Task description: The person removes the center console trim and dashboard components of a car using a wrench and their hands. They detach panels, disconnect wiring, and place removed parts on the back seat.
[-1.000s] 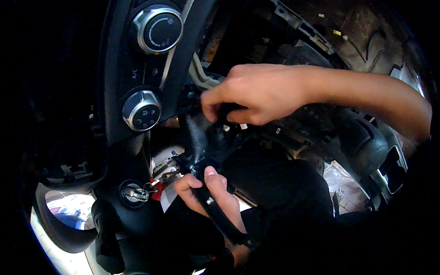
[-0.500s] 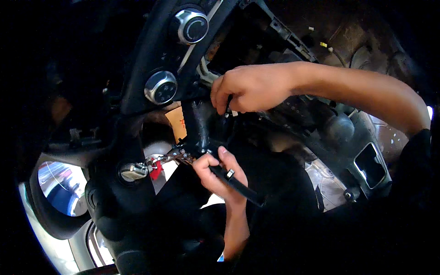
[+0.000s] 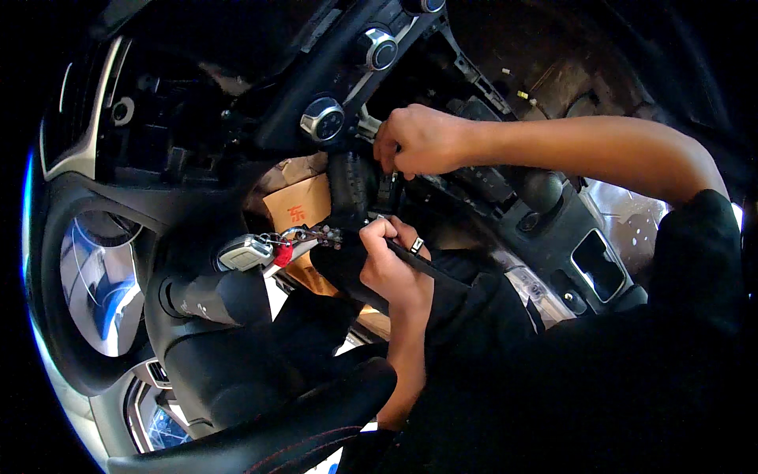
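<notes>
My left hand (image 3: 399,268), low in the middle, is closed around a long black strip (image 3: 442,272) that carries a small pale clip (image 3: 416,246). Above it, my right hand (image 3: 422,142) comes in from the right with its fingers curled down and pinched beside a dark ribbed part (image 3: 347,186). Whatever lies between those fingertips is mostly hidden; only a dark edge shows under them. A small gap separates the two hands.
Left of my hands, a key fob (image 3: 246,253) with keys and a red tag hangs at the steering column. Chromed knobs (image 3: 324,118) sit on the dash panel. Behind is brown cardboard (image 3: 300,207). The steering wheel rim (image 3: 316,419) crosses below; an opened centre console (image 3: 545,221) lies right.
The view has shifted, so the knobs and keys appear farther right and more dash and wheel show. Both hands keep their grips and sit slightly higher and farther right in the picture.
</notes>
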Motion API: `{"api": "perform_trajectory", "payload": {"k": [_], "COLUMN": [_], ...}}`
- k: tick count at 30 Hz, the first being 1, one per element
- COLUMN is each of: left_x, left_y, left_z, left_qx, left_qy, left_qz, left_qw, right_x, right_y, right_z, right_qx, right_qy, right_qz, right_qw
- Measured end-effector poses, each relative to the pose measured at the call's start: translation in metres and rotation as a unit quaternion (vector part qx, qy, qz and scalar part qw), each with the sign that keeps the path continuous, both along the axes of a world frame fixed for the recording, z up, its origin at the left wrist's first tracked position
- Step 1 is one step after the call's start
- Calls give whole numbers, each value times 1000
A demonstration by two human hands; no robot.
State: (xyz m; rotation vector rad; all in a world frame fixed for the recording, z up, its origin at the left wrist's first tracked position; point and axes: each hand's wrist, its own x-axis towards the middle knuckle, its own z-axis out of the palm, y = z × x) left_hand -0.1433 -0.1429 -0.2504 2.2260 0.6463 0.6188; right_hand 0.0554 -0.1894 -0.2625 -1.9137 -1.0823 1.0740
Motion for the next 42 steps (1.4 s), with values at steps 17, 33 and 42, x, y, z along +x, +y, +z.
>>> {"api": "perform_trajectory", "payload": {"k": [17, 33, 42], "left_x": [-6, -12, -15], "left_y": [-4, -7, 8], "left_z": [-8, -16, -15], "left_qx": [84, 90, 1], "left_qy": [72, 68, -21], "left_qz": [-7, -10, 7], "left_qw": [994, 994, 1000], "right_x": [-10, -10, -1], "right_y": [18, 22, 6], "right_z": [4, -47, 20], "right_qx": [-48, -3, -49], "right_qy": [-171, -322, -73], "right_qz": [56, 100, -134], "right_qw": [983, 941, 987]}}
